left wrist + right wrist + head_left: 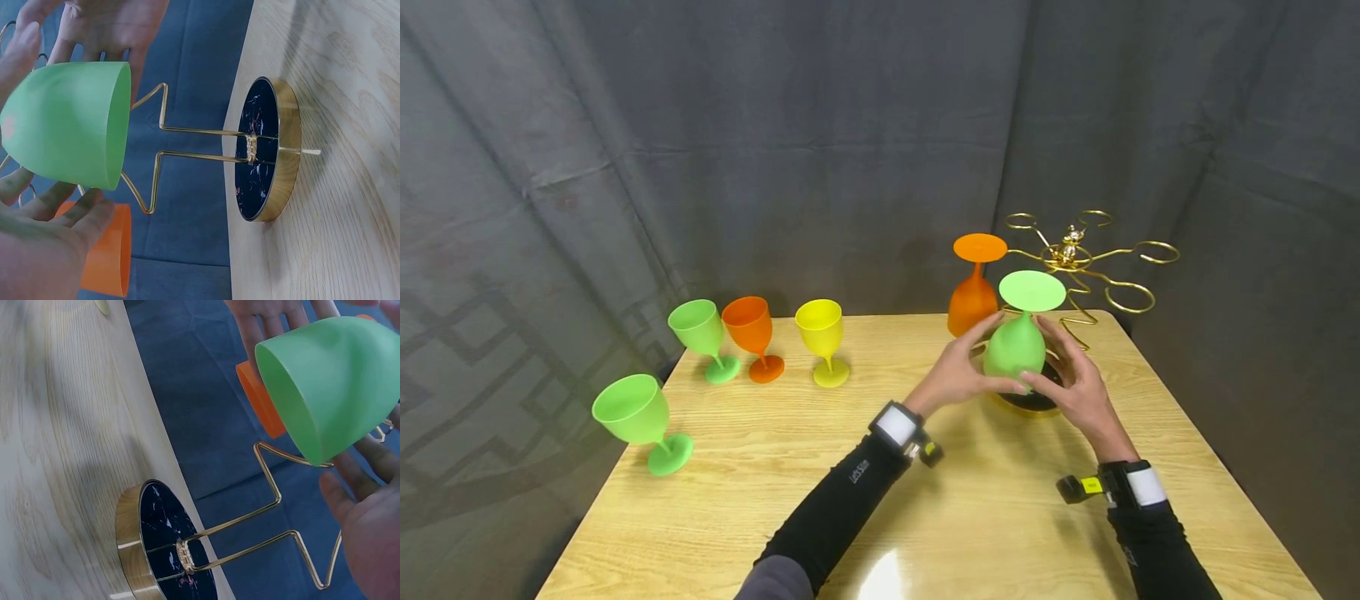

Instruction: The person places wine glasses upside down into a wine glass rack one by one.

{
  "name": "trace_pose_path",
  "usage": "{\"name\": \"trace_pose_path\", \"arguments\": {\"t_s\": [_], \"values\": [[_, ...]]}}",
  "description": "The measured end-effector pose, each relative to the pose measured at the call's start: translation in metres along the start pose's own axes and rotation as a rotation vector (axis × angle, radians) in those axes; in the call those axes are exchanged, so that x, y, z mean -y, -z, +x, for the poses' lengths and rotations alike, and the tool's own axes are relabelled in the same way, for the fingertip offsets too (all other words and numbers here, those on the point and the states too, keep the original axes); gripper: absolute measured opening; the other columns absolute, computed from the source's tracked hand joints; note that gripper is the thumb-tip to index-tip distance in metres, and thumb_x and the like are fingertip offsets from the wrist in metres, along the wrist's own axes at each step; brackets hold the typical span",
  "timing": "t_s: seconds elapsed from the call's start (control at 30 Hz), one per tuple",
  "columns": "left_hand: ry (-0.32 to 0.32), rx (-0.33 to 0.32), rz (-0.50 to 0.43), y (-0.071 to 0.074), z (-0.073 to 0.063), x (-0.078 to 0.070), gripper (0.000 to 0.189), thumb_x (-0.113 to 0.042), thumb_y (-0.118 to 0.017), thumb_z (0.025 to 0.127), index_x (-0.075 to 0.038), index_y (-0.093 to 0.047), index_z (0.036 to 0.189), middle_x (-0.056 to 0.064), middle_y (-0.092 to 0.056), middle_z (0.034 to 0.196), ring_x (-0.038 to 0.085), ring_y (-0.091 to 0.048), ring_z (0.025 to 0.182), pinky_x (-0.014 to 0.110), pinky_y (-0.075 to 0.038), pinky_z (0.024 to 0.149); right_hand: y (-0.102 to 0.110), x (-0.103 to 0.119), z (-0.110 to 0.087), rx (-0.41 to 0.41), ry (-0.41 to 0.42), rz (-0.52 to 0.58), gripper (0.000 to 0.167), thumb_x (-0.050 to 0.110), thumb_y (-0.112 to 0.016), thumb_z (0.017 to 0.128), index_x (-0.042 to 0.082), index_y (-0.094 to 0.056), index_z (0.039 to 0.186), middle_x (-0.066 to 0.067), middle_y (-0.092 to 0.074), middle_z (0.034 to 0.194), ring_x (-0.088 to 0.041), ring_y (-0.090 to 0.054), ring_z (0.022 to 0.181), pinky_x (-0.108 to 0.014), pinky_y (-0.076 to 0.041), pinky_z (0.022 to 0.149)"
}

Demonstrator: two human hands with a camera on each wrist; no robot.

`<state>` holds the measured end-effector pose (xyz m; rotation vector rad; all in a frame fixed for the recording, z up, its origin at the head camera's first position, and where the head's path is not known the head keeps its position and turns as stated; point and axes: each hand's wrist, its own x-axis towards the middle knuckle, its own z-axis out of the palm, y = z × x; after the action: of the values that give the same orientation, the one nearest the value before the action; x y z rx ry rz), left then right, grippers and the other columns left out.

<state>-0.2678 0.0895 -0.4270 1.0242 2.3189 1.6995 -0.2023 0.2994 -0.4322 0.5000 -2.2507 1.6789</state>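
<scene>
Both hands hold a green plastic goblet (1017, 346) upside down, its round foot on top. My left hand (958, 367) grips the bowl from the left and my right hand (1078, 383) from the right, with the thumbs in front. In the left wrist view the bowl's open rim faces the round black-and-gold base (287, 162) of a gold wire rack (1067, 257) and stands apart from it. An orange goblet (973, 302) hangs upside down at the rack's left side. Several looped arms spread from the rack's top.
Upright on the left of the wooden table (760, 467) stand two green goblets (696, 327) (636, 412), an orange goblet (750, 325) and a yellow goblet (822, 325). A grey curtain (820, 150) hangs behind the table and along its sides.
</scene>
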Motion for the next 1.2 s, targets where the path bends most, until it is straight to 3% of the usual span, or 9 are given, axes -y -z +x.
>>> {"name": "trace_pose_path", "arguments": {"t_s": [0.1,0.37,0.57,0.73,0.87,1.2], "values": [[-0.006,0.001,0.026,0.001,-0.002,-0.001,0.118,-0.032,-0.097,0.071,-0.04,-0.024,0.163,-0.013,-0.036,0.165,0.015,-0.042,0.149,0.041,-0.04,0.122,0.001,0.0,-0.001,0.004,0.046,0.007,0.094,-0.01,-0.071,0.09,0.017,-0.023,0.166,-0.015,-0.027,0.17,-0.004,-0.033,0.148,-0.01,-0.032,0.117],[-0.016,-0.001,0.061,0.006,-0.01,-0.003,0.123,-0.03,-0.098,0.07,-0.031,-0.022,0.166,0.0,-0.035,0.168,0.013,-0.038,0.152,0.044,-0.039,0.123,0.004,0.006,-0.002,-0.055,0.131,0.037,0.094,-0.019,-0.069,0.084,0.007,-0.025,0.163,-0.021,-0.031,0.166,-0.019,-0.036,0.149,-0.014,-0.033,0.117],[-0.012,-0.019,0.042,0.008,-0.017,-0.003,0.125,-0.03,-0.1,0.067,-0.037,-0.022,0.165,-0.008,-0.037,0.167,0.009,-0.038,0.151,0.043,-0.039,0.123,0.012,0.01,-0.003,-0.149,0.202,0.147,0.089,-0.025,-0.063,0.084,0.005,-0.03,0.161,-0.025,-0.036,0.162,-0.022,-0.042,0.146,-0.018,-0.035,0.116],[0.012,-0.028,0.058,0.013,-0.025,-0.005,0.127,-0.034,-0.1,0.065,-0.039,-0.02,0.165,-0.012,-0.035,0.166,0.013,-0.037,0.152,0.041,-0.039,0.123,0.019,0.012,-0.004,-0.205,0.255,0.21,0.087,-0.028,-0.061,0.083,-0.001,-0.03,0.16,-0.023,-0.039,0.161,-0.023,-0.042,0.146,-0.019,-0.036,0.117],[0.017,-0.034,0.054,0.019,-0.03,-0.005,0.128,-0.035,-0.099,0.065,-0.04,-0.018,0.165,-0.014,-0.032,0.167,0.014,-0.036,0.153,0.044,-0.038,0.123,0.025,0.014,-0.005,-0.242,0.257,0.22,0.087,-0.028,-0.061,0.083,0.001,-0.031,0.16,-0.022,-0.037,0.162,-0.024,-0.041,0.147,-0.02,-0.036,0.118],[-0.029,-0.096,-0.027,0.033,-0.046,-0.001,0.126,-0.024,-0.099,0.068,-0.035,-0.02,0.166,-0.006,-0.034,0.168,0.017,-0.035,0.155,0.047,-0.035,0.125,0.04,0.021,-0.006,-0.327,0.269,0.238,0.088,-0.026,-0.063,0.083,0.004,-0.031,0.159,-0.019,-0.039,0.162,-0.023,-0.041,0.148,-0.021,-0.035,0.12]]}}
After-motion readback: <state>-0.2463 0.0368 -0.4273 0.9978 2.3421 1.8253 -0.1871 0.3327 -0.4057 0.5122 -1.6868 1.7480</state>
